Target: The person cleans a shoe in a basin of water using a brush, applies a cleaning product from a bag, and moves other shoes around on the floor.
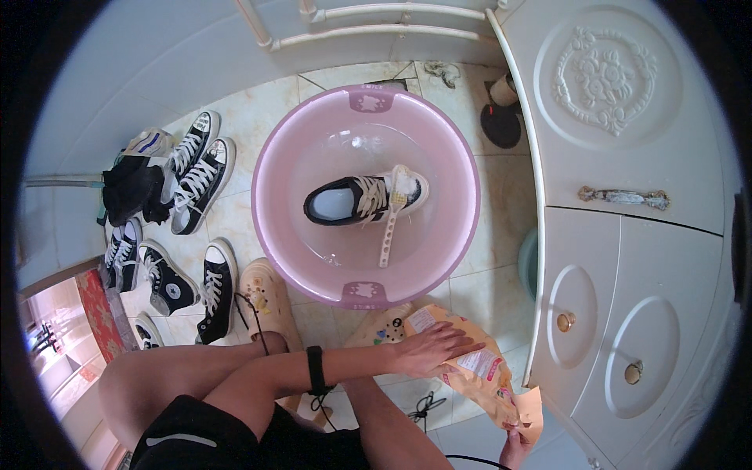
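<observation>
An orange plastic bag with printed labels (492, 392) lies slantwise beside my right leg. Across its upper part rests my left hand (432, 351), fingers stretched over the plastic and thumb hidden. My right hand (514, 447) pinches the bag's torn end at the lower right, mostly cut off by the picture's rim. Before me stands a pink plastic basin (262, 235) with shallow water. In it sits a black low-top sneaker (346, 201) with cream laces. A white scrub brush (388, 239) leans bristle-end on the toe, where white powder or foam lies.
Several black-and-white canvas sneakers (202, 185) stand on the tiled floor at the left. Beige clogs (261, 288) are on my feet, close to the basin. White cabinets (587, 247) line the right side, with a green basin (529, 264) partly beneath. White pipes (382, 32) run along the wall.
</observation>
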The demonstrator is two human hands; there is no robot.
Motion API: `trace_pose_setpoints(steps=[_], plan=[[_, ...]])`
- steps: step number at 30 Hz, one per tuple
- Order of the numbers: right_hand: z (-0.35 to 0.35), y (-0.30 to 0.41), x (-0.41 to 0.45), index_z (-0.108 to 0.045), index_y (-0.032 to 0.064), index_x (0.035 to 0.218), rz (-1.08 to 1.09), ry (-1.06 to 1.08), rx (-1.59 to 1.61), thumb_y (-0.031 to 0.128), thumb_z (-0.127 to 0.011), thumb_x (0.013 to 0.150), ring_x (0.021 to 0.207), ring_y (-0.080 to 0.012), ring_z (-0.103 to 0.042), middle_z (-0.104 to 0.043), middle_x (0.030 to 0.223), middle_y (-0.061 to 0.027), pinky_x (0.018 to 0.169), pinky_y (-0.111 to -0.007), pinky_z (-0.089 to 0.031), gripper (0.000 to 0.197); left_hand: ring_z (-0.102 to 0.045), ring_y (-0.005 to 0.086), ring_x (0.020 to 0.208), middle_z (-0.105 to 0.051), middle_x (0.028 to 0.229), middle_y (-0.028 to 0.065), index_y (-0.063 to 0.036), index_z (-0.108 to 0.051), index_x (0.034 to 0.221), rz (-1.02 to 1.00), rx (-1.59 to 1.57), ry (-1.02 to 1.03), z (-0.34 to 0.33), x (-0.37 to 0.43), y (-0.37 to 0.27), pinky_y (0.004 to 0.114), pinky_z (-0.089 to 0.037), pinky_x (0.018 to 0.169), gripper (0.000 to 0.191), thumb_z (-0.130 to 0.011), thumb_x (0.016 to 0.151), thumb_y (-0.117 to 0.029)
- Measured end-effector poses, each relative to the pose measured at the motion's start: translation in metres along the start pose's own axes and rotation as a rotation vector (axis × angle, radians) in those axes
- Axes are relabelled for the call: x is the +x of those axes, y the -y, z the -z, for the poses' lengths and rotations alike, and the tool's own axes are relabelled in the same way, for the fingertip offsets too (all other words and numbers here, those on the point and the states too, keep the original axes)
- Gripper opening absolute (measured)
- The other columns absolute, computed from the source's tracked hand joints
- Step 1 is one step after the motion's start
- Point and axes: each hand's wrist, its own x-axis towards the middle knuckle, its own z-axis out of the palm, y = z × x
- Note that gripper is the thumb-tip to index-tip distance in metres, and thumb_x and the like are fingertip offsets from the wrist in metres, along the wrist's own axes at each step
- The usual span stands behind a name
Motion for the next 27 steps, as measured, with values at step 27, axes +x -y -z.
trace_pose_setpoints(steps=[27], plan=[[-0.095,0.125,-0.020,-0.059,-0.0043,0.085,0.379,0.316,-0.654,0.001,-0.057,0.084,0.064,-0.0206,-0.056,-0.052,0.076,-0.0129,0.057,-0.030,-0.047,0.006,-0.049,0.0252,0.108,-0.051,0.113,0.0120,-0.0011,-0.039,0.135,-0.074,0.153,-0.009,-0.005,-0.010,-0.002,0.039,-0.035,0.093,0.063,-0.038,0.093,-0.048]])
